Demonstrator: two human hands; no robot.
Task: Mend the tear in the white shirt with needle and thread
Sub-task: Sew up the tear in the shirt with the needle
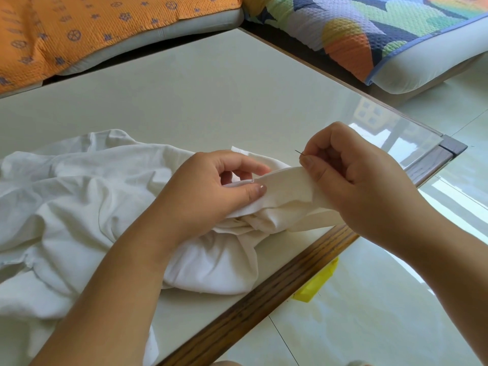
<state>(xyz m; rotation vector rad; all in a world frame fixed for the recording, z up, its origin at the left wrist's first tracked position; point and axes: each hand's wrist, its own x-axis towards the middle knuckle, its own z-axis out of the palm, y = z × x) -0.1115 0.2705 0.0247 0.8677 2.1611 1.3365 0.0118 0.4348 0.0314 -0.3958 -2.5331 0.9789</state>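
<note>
- White shirt [79, 194] lay bunched on the near left part of the counter [184, 88], with its nearest folds running up to the wooden front edge.
- Yellow item [317, 283] sat on the tiled floor [369, 326] just under that edge; what it was could not be told.
- Left hand [211, 186] pinched a raised fold of the shirt [282, 178]. The thumb was on the near face and the fingers were curled behind.
- That fold stretched as a taut band to the right hand [356, 180], long axis roughly left-right and rising slightly to the right.
- Right hand was curled, pinching the needle [299, 152] between thumb and forefinger. The band's right end passed under the same thumb.
- Key relation: the needle stuck out of the fingertips up and to the left, just above the band's top edge. As far as could be seen it was not in the cloth.
- The working edge lay below and left of the needle tip, between the two hands, so the right hand was the nearer one for the next stitch.
- Judged: the tip would need to tilt down towards the fold before entering.
- Thread was too fine to see and the tear itself could not be made out.
- Far side: an orange patterned cushion [79, 27] at left and a multicoloured cushion [369, 30] at right, both beyond the counter.
</note>
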